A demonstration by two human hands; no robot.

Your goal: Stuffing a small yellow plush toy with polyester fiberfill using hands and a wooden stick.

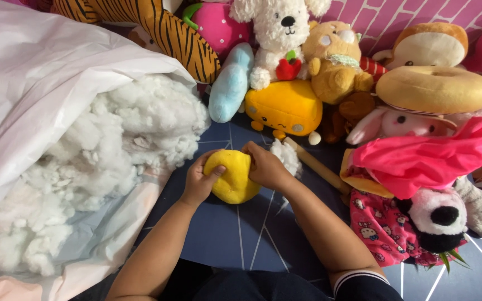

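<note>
A round yellow plush piece (pixel 231 177) rests low over the dark blue mat, held between both hands. My left hand (pixel 199 181) cups its left side with the thumb across the front. My right hand (pixel 264 166) grips its upper right edge, fingers curled over the top. A tuft of white stuffing (pixel 285 156) lies right behind my right hand. A big open white plastic bag (pixel 34 78) at the left spills loose white stuffing (pixel 112 145) toward the hands.
Plush toys crowd the back and right: a yellow square one (pixel 284 106), a white dog (pixel 280 28), a tan bear (pixel 335 58), a doughnut shape (pixel 433 88), a pink cloth (pixel 419 159). A wooden stick (pixel 316 166) lies beside my right forearm. Dark blue mat (pixel 235 234) underneath.
</note>
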